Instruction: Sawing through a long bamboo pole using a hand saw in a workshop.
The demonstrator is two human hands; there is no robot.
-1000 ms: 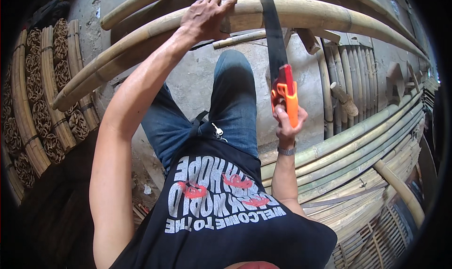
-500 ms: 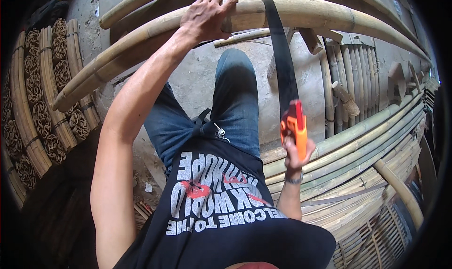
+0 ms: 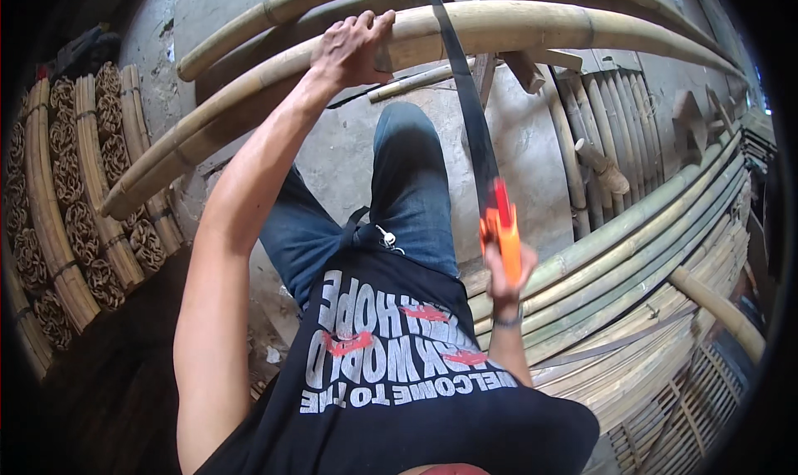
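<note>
A thick pale bamboo pole (image 3: 532, 28) runs across the far side, before my knees. My left hand (image 3: 353, 49) is wrapped over it from above, left of the middle, gripping it. In my right hand (image 3: 505, 277) is the orange and red handle of a handsaw (image 3: 474, 122), fingers closed round it. Its long dark blade reaches away from me and lies across the pole, a short way right of my left hand. Whether the teeth have cut into the bamboo I cannot tell.
Wooden supports (image 3: 522, 69) stand under the pole, with another bamboo pole (image 3: 283, 8) beyond it. Strapped bundles of split bamboo (image 3: 62, 209) stack up at the left. Long green poles (image 3: 615, 238) and pale strips (image 3: 598, 359) lie at the right, near a short bamboo piece (image 3: 603, 166).
The saw and my right hand have shifted left and slightly nearer, and the blade crosses the pole closer to my left hand. My left hand keeps its hold; the whole view has tilted a little.
</note>
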